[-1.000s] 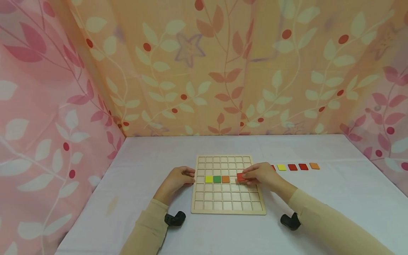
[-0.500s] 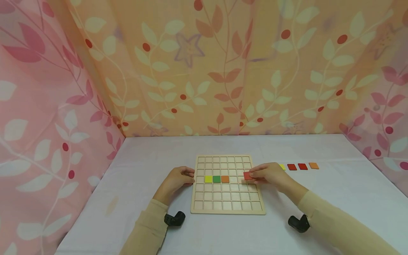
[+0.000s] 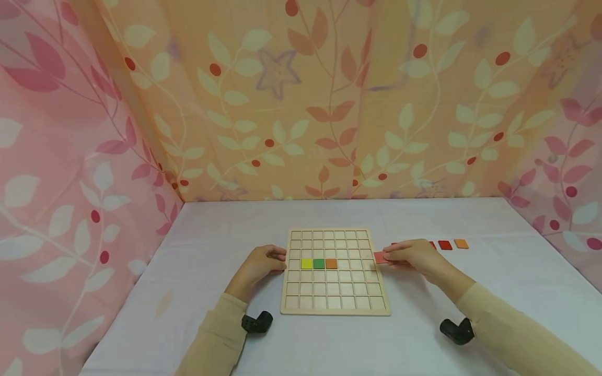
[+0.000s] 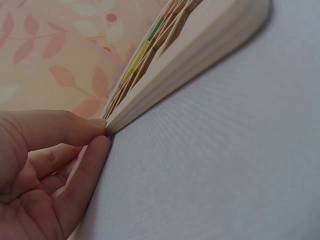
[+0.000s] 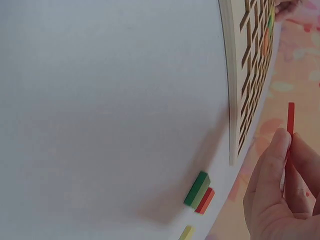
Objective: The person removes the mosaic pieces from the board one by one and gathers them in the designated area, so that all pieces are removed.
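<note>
The left hand point(image 3: 261, 263) has its thumb and forefinger pinched on the left edge of the wooden grid board point(image 3: 335, 308); the left wrist view shows the fingertips point(image 4: 97, 122) meeting right at the board's rim point(image 4: 200, 55), where it lies on the white tabletop point(image 3: 197, 250).

The board is a pale, square tray divided into small square cells. In its third row from the far edge sit three flat tiles side by side: a yellow tile point(image 3: 307, 263), a green tile point(image 3: 319, 263) and an orange tile point(image 3: 331, 263), each filling one cell.

Just past the board's right edge, the right hand point(image 3: 414, 256) holds a red tile point(image 3: 380, 257) pinched between thumb and fingers. The tile is a thin, flat square, plain red on its face. In the right wrist view it shows edge-on as a narrow red strip point(image 5: 290, 120) rising from the fingers point(image 5: 272, 165), lifted clear of the table and just beside the board.

Beyond the right hand, a row of loose tiles lies on the tabletop: a dark red tile point(image 3: 444, 245) and another orange tile point(image 3: 461, 244), with more partly hidden behind the hand. The right wrist view shows a green one point(image 5: 197, 189), a red-orange one point(image 5: 205, 200) and a yellow one point(image 5: 186, 233) lying close together.
</note>
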Demonstrator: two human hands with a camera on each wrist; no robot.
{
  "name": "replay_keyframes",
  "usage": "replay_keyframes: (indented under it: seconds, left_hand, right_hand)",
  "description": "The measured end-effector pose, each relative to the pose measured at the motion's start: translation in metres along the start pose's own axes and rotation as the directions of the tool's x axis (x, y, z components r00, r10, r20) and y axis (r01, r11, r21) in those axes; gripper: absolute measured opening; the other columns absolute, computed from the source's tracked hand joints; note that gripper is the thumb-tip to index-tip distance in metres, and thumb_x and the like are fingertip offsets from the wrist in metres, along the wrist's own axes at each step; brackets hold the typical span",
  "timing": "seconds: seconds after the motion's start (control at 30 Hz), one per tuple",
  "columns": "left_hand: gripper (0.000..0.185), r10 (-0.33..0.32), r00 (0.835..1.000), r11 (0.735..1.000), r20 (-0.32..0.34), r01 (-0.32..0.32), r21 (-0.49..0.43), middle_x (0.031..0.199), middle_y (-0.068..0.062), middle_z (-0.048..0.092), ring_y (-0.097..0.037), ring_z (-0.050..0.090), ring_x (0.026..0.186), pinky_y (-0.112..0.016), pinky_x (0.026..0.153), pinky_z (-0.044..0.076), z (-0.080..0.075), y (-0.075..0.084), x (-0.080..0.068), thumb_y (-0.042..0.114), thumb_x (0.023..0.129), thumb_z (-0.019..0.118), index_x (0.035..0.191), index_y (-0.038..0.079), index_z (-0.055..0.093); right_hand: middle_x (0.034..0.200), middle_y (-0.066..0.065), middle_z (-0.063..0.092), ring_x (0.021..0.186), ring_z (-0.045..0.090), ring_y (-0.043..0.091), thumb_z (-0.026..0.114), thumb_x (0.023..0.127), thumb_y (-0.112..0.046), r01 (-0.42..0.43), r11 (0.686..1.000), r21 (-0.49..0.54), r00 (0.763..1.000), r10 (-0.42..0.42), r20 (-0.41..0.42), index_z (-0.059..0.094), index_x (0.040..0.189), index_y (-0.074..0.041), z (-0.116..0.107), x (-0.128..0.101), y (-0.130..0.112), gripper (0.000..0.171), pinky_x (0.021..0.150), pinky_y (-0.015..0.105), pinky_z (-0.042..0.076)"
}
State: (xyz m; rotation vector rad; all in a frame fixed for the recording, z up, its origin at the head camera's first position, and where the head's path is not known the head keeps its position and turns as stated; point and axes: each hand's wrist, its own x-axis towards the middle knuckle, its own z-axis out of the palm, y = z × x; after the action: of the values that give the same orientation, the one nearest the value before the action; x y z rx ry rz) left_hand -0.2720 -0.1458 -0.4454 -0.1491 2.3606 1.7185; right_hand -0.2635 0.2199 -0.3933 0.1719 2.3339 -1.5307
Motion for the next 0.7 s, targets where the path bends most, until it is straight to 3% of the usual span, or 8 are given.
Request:
replay_keyframes:
  seconds: [0.37, 0.7]
  left_hand:
    - [0.033, -0.01, 1.0, 1.0, -0.003, 0.01, 0.0, 0.095, -0.009, 0.063, -0.014, 0.059, 0.079, -0.027, 0.07, 0.054, 0.0, 0.002, -0.001, -0.004, 0.076, 0.068, 0.108, 0.002, 0.063]
    - [0.033, -0.009, 1.0, 1.0, -0.003, 0.009, -0.006, 0.095, -0.01, 0.063, -0.014, 0.059, 0.078, -0.026, 0.068, 0.054, 0.0, 0.0, 0.0, -0.005, 0.075, 0.069, 0.107, 0.001, 0.063]
  right_hand:
    - [0.086, -0.001, 0.07, 0.077, 0.067, 0.012, 0.071, 0.081, -0.02, -0.006, 0.993, 0.115, 1.0, 0.003, 0.028, 0.06, 0.116, 0.006, -0.027, -0.003, 0.011, 0.045, 0.075, 0.026, 0.055]
    - [0.087, -0.002, 0.07, 0.077, 0.068, 0.011, 0.072, 0.081, -0.024, -0.042, 0.996, 0.08, 0.999, 0.041, 0.025, 0.062, 0.116, 0.003, -0.047, -0.004, 0.022, 0.045, 0.074, 0.025, 0.055]
